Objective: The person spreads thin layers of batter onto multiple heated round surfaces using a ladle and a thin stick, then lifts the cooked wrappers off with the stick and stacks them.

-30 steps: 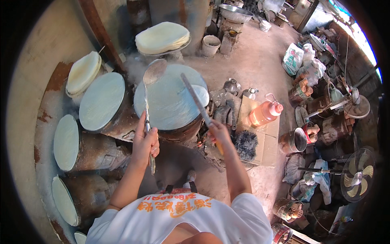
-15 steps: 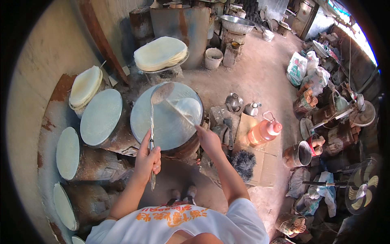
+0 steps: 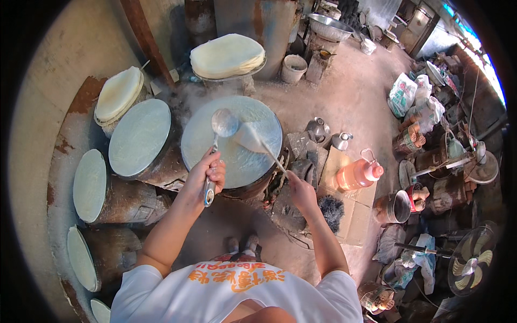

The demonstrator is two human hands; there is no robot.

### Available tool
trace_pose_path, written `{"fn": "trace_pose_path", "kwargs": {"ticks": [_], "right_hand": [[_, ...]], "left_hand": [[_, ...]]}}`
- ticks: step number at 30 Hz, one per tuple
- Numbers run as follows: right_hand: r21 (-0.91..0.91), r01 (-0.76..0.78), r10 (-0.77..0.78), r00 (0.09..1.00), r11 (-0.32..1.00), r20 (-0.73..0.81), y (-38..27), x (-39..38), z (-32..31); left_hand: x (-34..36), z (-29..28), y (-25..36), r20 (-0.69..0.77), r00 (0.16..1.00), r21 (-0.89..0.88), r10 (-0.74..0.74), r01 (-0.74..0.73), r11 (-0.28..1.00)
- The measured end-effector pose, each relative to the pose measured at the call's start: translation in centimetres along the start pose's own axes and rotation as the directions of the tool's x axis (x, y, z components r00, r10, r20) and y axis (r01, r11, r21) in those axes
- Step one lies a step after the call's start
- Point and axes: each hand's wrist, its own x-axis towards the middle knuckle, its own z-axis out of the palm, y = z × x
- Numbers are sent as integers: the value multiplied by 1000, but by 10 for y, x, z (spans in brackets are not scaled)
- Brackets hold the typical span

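My left hand (image 3: 209, 171) is closed round the metal handle of a ladle (image 3: 224, 124), whose round bowl is over a large round griddle (image 3: 202, 148). A pale layer of batter covers the griddle, and faint steam shows at its far left. Closed on a thin handle, my right hand (image 3: 302, 191) holds a spatula (image 3: 253, 138) with a pale, fan-shaped blade. That blade is over the right half of the griddle, just right of the ladle bowl. Whether either tool touches the batter, I cannot tell.
More batter-covered griddles (image 3: 141, 137) on rusty drums curve along my left. Stacked flat pancakes (image 3: 229, 55) stand behind. At right, a pink bottle (image 3: 358, 174) and black brush (image 3: 331, 212) lie on cardboard (image 3: 353, 215), near metal kettles (image 3: 319, 128). A fan (image 3: 471, 264) stands far right.
The ladle bowl has come nearer the griddle's middle, and its handle is tilted differently. The spatula blade has shifted a little left across the griddle. My whole view has shifted slightly.
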Motion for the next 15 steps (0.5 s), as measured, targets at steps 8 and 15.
{"fn": "trace_pose_path", "kwargs": {"ticks": [8, 15], "right_hand": [[-42, 2, 4, 991, 999, 131, -14, -14, -3], [820, -484, 482, 821, 305, 305, -78, -82, 85]], "left_hand": [[9, -5, -5, 23, 998, -19, 52, -52, 998], [11, -37, -39, -43, 994, -33, 99, -101, 994]]}}
